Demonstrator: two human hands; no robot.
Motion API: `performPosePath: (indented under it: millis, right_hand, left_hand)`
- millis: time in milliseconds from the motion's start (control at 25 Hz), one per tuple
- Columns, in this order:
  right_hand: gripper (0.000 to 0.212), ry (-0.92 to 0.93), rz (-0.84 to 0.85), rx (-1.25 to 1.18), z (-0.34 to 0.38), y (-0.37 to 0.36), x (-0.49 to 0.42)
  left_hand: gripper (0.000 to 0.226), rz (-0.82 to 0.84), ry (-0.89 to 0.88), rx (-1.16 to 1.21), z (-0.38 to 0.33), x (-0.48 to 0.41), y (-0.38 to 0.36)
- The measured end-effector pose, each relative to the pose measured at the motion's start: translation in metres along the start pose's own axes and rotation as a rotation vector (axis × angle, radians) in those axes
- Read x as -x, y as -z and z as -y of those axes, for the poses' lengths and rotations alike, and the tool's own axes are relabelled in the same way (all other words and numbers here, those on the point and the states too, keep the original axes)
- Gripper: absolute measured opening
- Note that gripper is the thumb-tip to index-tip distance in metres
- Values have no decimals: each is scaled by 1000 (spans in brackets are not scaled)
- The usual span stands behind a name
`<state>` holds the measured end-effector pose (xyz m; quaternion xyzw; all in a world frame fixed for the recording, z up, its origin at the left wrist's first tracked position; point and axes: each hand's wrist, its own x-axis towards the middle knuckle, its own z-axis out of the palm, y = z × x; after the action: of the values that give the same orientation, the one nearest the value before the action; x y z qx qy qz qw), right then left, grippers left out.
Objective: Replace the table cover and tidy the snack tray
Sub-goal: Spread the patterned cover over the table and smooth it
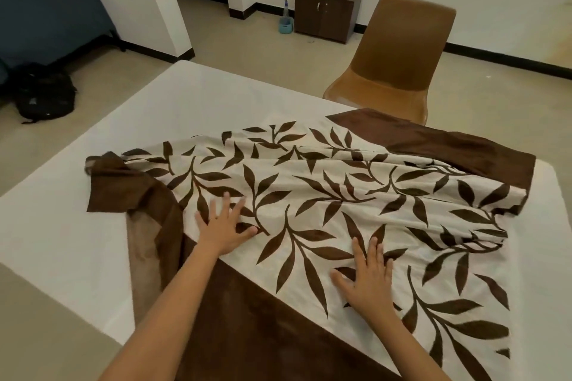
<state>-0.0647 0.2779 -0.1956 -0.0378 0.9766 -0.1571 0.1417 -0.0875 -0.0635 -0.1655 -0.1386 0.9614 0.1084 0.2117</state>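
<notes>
A cream table cover point(325, 195) with brown leaf print and a dark brown border lies partly spread and rumpled over the white table point(154, 108). Its left end is bunched in brown folds, and its right side is creased near the table's right edge. My left hand point(224, 224) presses flat on the cover with fingers spread, near the brown border at the left. My right hand point(366, 277) lies flat on the cover too, closer to me and to the right. No snack tray is in view.
A brown chair point(396, 56) stands at the far side of the table. Behind it are a small dark cabinet point(326, 11) and a spray bottle point(285, 20) on the floor. A black bag point(43, 93) lies on the floor at the left, near a blue sofa point(46, 0).
</notes>
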Motion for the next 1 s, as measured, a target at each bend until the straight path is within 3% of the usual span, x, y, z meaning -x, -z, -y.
performPosePath:
  millis: [120, 240, 280, 360, 440, 600, 680, 760, 840, 920, 1000]
  right_hand:
    - [87, 55, -9, 58, -7, 0, -2]
    - [76, 51, -105, -84, -13, 5, 2]
    - [69, -31, -244, -128, -22, 8, 6]
    - [66, -383, -488, -93, -52, 15, 15]
    - [81, -727, -465, -153, -76, 30, 20]
    - [102, -862, -425, -209, -89, 55, 14]
    - [104, -967, -465, -197, -101, 64, 14]
    - [96, -1063, -391, -189, -118, 68, 20]
    - [69, -1018, -347, -299, -125, 76, 21]
    - [41, -841, -371, -487, -100, 88, 16]
    - [28, -544, -386, -555, -45, 95, 5]
  left_hand:
    - [92, 36, 84, 35, 12, -8, -10]
    - [89, 30, 40, 100, 18, -8, -10]
    - [88, 2, 25, 150, 18, -6, -11]
    - [88, -90, 15, 278, 22, -2, -14]
    - [95, -118, 12, 299, 28, -1, -16]
    - [88, -35, 69, 111, 28, -10, -14]
    - [82, -2, 144, 74, 21, -15, -6]
    - [76, -38, 223, 61, 7, -14, 3]
    - [70, -197, 197, 119, -14, -4, 5]
    - [64, -320, 0, 309, -46, 10, 1]
    - [59, -169, -148, 642, -87, 24, 3]
